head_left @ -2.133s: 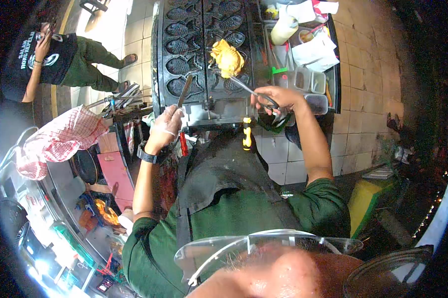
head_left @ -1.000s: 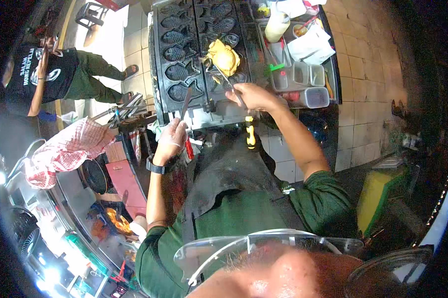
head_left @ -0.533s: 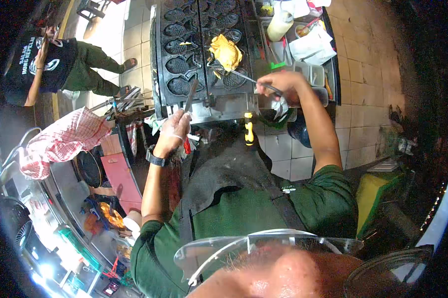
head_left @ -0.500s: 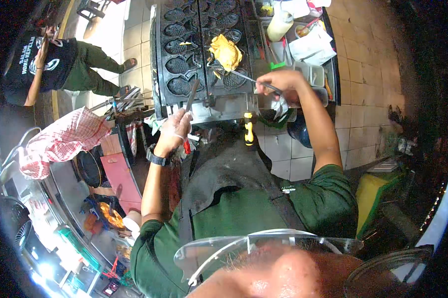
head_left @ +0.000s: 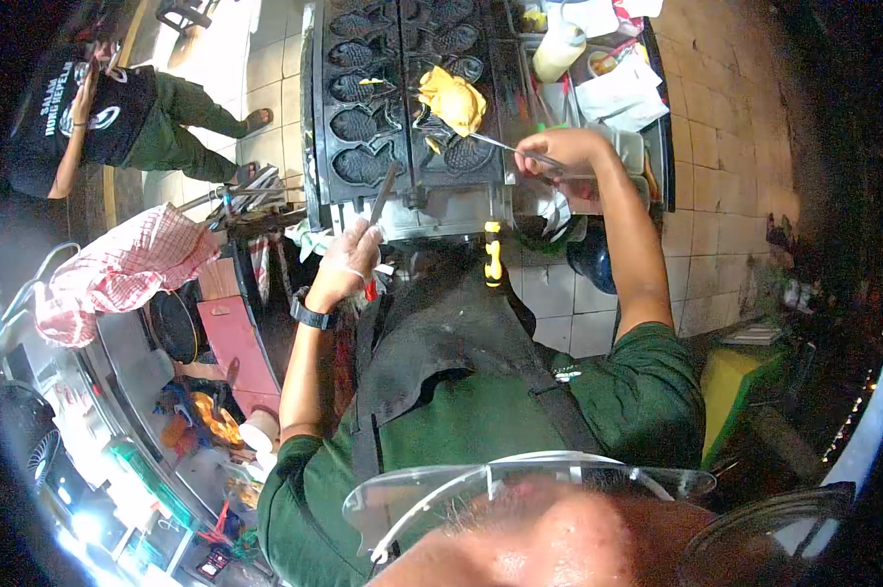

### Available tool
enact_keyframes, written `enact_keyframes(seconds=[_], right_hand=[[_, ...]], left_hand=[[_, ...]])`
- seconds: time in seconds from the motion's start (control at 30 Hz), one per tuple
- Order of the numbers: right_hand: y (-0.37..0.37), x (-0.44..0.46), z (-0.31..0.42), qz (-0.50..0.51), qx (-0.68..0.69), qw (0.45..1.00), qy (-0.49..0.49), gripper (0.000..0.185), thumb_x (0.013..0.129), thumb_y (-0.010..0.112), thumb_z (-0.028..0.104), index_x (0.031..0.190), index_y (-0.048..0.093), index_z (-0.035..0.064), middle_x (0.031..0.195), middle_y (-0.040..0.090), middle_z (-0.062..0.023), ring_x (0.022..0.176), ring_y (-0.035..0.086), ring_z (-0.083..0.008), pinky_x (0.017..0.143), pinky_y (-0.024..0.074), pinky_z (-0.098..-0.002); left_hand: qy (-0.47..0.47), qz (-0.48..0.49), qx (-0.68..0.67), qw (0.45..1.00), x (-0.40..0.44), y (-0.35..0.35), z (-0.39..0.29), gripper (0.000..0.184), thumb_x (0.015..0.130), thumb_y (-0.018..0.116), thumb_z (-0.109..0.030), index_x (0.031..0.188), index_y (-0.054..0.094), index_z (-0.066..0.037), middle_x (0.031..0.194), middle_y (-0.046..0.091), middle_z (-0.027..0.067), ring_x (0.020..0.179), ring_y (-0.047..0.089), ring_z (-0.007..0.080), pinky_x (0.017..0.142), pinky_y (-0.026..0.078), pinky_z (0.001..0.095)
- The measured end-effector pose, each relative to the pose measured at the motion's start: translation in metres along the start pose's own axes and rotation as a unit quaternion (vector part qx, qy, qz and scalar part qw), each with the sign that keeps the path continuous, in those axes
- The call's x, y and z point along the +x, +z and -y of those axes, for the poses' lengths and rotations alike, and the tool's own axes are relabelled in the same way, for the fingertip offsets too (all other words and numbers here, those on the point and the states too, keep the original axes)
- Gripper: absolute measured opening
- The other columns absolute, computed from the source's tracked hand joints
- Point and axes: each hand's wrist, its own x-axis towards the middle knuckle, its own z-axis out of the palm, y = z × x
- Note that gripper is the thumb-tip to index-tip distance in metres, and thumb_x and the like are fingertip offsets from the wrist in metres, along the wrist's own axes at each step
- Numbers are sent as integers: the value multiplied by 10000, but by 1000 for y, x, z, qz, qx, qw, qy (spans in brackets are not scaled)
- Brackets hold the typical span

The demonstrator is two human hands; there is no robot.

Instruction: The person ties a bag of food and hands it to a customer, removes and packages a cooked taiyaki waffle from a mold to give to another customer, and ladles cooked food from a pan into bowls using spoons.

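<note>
My right hand (head_left: 563,153) grips a thin metal pick (head_left: 494,143). Its tip meets the lower edge of a golden fish-shaped cake (head_left: 452,100), which rests tilted over a cavity on the right side of the black fish-shaped mould pan (head_left: 366,164). Whether the tip goes under or into the cake cannot be made out. My left hand (head_left: 351,259), in a clear plastic glove, is closed around a narrow metal blade (head_left: 384,196) that points up at the pan's near edge. Crumbs lie in the cavity below the cake.
A yellow-and-black handle (head_left: 493,254) sticks out at the pan's front. To the right stand a squeeze bottle (head_left: 559,54), papers (head_left: 622,96) and tubs. A checked cloth (head_left: 133,274) hangs at left, and another person (head_left: 118,122) stands beyond it.
The pick and my right hand have shifted slightly right, and the cake's lower end has moved a little with the tip. My left hand keeps nearly the same place; the view has shifted slightly.
</note>
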Motion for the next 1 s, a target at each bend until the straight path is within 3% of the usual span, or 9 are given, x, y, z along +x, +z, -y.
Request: enact_keyframes(seconds=[0.03,0.2,0.33,0.43,0.47,0.63,0.73,0.93,1.0], right_hand=[[-5,3,-2,-7,-56,996,-67,194,883,683,265,1006,625,127,848,571,43,807,539,-66,580,482,-257],[-21,0,6,-7,57,998,33,197,907,648,293,950,640,101,838,605,36,751,559,-79,620,476,-314],[-33,4,19,-23,-178,983,-31,211,909,647,303,897,659,93,757,642,22,671,594,-98,589,474,-313],[-29,16,19,-6,-174,985,-9,277,912,653,370,943,672,96,802,663,-21,645,605,-109,599,478,-313],[-14,-3,65,13,-88,989,122,209,891,643,279,961,649,82,860,679,-42,752,611,-143,684,484,-303],[-24,-30,39,54,-171,981,78,269,916,656,325,1084,663,115,905,675,1,837,587,-106,734,490,-313],[-45,-48,43,52,-132,985,100,219,951,612,229,1120,655,97,887,612,29,847,547,-75,733,470,-256],[-68,-11,-32,73,24,992,104,324,949,633,387,1161,677,147,910,625,37,794,564,-88,665,495,-281],[-64,-14,-10,78,-55,994,56,314,945,640,357,1174,670,146,883,607,54,721,542,-71,616,482,-256]], left_hand=[[49,-12,32,998,2,0,-5,296,1039,480,-322,932,561,-58,654,511,2,507,465,82,456,388,255],[-196,42,-171,965,3,-4,-23,291,1041,481,-325,954,567,-61,666,508,0,503,462,84,450,384,246],[-187,46,-154,969,4,-5,-25,286,1036,482,-331,915,544,-79,620,490,-5,524,463,105,500,379,289],[-169,26,-104,980,7,-7,-34,286,1036,486,-337,912,542,-86,621,490,-3,521,457,101,497,370,282],[-178,29,-104,978,9,-9,-39,289,1037,484,-341,913,545,-87,625,494,-3,525,460,101,498,367,282],[-195,29,-168,966,19,-7,-26,300,1031,492,-342,920,547,-68,630,500,30,548,492,140,512,381,322],[89,-17,115,989,43,7,1,257,1014,516,-260,998,555,-6,754,558,146,682,582,266,614,467,383],[-213,81,-8,974,101,6,-67,297,1008,459,-272,979,597,-10,846,629,239,782,640,406,675,500,487],[-120,71,9,990,109,22,-32,310,1010,460,-309,1012,598,-32,725,582,149,601,587,296,532,470,412]])
